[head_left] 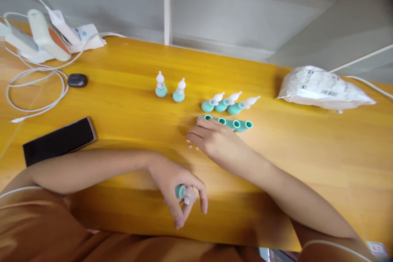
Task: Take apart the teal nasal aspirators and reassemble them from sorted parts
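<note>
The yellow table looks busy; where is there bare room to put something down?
The yellow table is bare on the right, between the plastic bag and the right hand. Another bare patch lies between the phone and the two upright bulbs. It is crowded around the lying bulbs and open tubes, and at the cables far left.

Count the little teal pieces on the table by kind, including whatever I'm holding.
Standing teal bulbs with white tips: 2
Lying teal bulbs with white tips: 3
Open teal bulbs without tips: 4
Bulb held in the left hand: 1
Total: 10
</note>
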`<move>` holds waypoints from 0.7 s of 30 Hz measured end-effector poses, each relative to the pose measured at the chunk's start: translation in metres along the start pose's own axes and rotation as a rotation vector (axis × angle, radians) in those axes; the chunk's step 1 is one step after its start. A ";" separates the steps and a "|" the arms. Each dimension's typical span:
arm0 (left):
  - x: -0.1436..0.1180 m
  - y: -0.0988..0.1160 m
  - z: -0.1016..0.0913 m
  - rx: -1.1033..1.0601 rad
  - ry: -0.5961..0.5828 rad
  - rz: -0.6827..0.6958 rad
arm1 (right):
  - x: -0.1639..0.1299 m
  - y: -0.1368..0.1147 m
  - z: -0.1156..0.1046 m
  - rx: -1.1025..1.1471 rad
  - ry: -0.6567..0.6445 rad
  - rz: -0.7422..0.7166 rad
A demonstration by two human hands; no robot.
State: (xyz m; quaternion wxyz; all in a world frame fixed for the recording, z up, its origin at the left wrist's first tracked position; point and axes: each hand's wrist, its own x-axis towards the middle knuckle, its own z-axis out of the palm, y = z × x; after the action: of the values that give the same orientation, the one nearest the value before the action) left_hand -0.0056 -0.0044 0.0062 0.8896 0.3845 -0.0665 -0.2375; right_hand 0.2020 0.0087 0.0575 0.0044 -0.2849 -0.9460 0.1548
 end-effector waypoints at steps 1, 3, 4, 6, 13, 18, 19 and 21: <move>0.000 0.000 0.000 -0.004 0.002 -0.001 | 0.000 0.000 0.000 0.008 -0.002 0.003; 0.000 0.000 0.000 -0.015 0.006 0.003 | 0.001 0.000 0.000 0.012 -0.007 0.011; 0.000 0.000 0.000 -0.019 0.007 0.010 | 0.002 -0.001 0.001 0.009 -0.009 0.011; 0.000 -0.002 0.000 -0.014 0.017 0.038 | 0.001 0.000 0.001 0.002 -0.009 0.003; 0.002 -0.007 0.001 -0.089 0.142 0.190 | -0.029 -0.005 -0.041 0.157 0.088 0.051; -0.003 0.002 -0.001 -0.019 0.165 0.229 | -0.044 -0.027 -0.061 0.418 0.006 0.003; -0.003 0.003 -0.001 0.001 0.183 0.253 | -0.043 -0.030 -0.059 0.421 -0.004 -0.005; -0.003 0.005 -0.001 -0.005 0.223 0.297 | -0.039 -0.035 -0.053 0.409 -0.025 -0.022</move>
State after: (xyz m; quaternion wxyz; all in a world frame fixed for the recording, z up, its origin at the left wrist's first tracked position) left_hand -0.0058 0.0004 0.0100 0.9176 0.3923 -0.0232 -0.0597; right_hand 0.2214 -0.0248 0.1211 0.0522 -0.2657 -0.8980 0.3469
